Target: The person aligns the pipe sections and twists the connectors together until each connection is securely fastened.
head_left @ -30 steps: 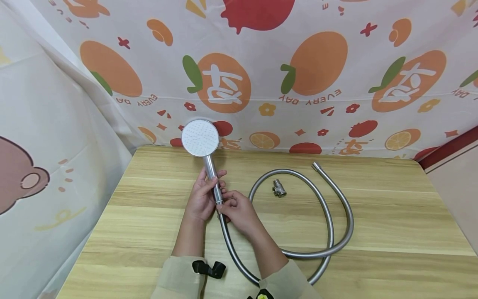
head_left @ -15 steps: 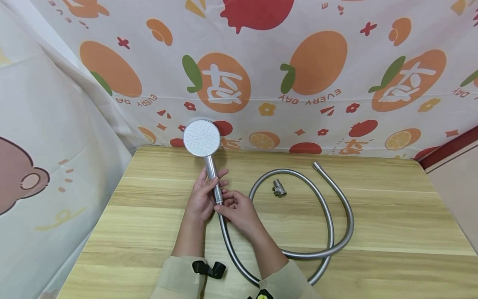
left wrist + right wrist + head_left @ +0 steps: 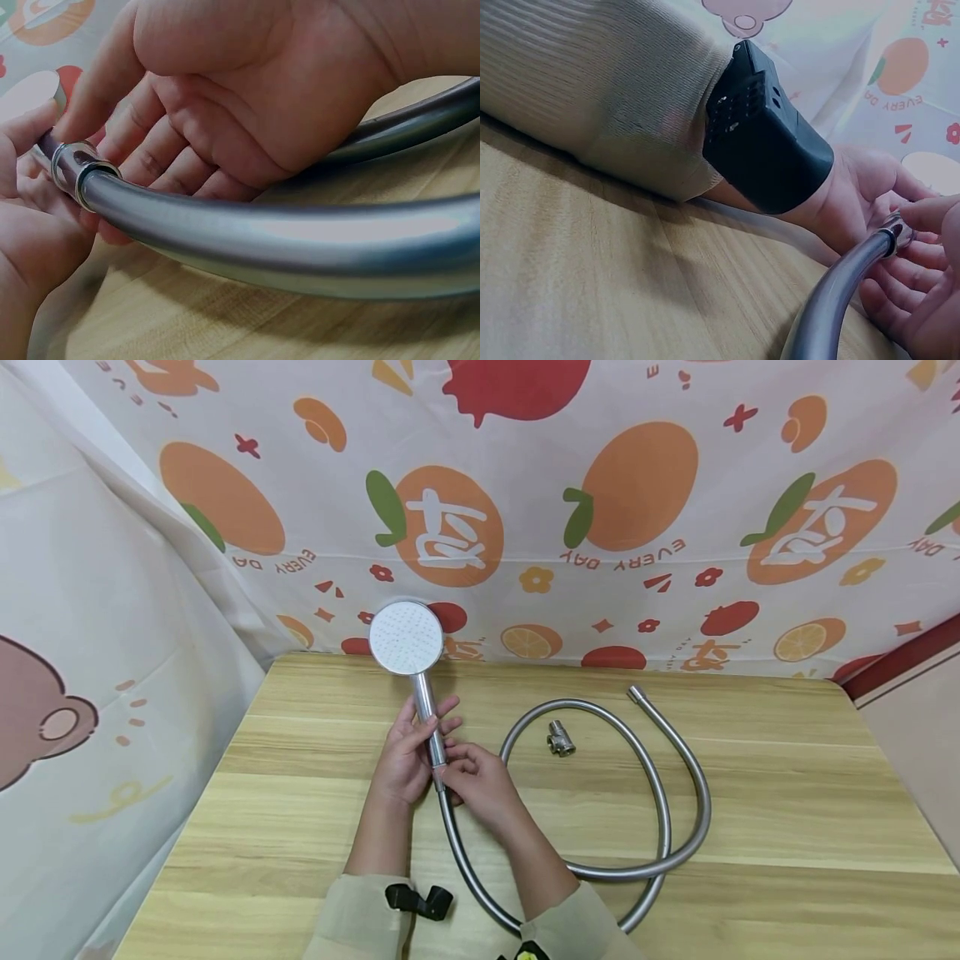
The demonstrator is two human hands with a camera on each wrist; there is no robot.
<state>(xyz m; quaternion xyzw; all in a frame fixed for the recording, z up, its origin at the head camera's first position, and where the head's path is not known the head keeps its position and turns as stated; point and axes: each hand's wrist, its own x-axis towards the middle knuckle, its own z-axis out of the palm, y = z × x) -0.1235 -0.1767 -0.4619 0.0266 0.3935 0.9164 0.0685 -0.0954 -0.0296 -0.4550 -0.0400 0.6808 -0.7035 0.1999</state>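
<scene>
A chrome shower head (image 3: pixel 406 637) with a round white face points up and away at the back edge of the table. My left hand (image 3: pixel 403 767) holds its handle (image 3: pixel 423 696), thumb across the front and other fingers behind. Just below, my right hand (image 3: pixel 480 787) pinches the hose's metal end fitting (image 3: pixel 440 780) between thumb and fingers, where it meets the handle's lower end. In the left wrist view this fitting (image 3: pixel 75 174) sits between both hands, with the grey hose (image 3: pixel 300 236) running out of it. The right wrist view shows the hose (image 3: pixel 840 300) leaving the fingers.
The shower hose (image 3: pixel 660 793) loops across the wooden table (image 3: pixel 787 793), its free end (image 3: pixel 636 693) toward the back right. A small metal tee-shaped fitting (image 3: pixel 559 739) lies inside the loop. Fruit-printed cloth (image 3: pixel 540 510) hangs behind the table.
My right thumb has moved across the hose fitting and back, uncovering a little more of it below. The shower head has shifted very slightly right. My left hand keeps its hold.
</scene>
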